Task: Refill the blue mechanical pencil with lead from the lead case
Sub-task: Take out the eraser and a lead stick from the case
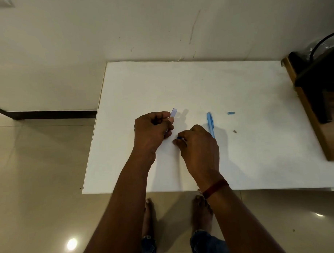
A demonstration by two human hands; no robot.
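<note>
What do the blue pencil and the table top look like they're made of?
The blue mechanical pencil looks like glossy plastic: an even light blue with a slight sheen along the barrel. The table top looks like matte white laminate or painted board: flat and without glare, with a thin edge chipped in places. Neither is certain from here.

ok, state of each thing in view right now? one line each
Pale lilac flat plastic lead case: pinched in left hand, raised off the white table.
Small dark blue piece: at right hand fingertips, identity unclear.
Blue plastic mechanical pencil: lying on table, unheld.
Small blue pencil cap: off, lying apart.
Tiny grey eraser-like piece: loose on table.
</note>
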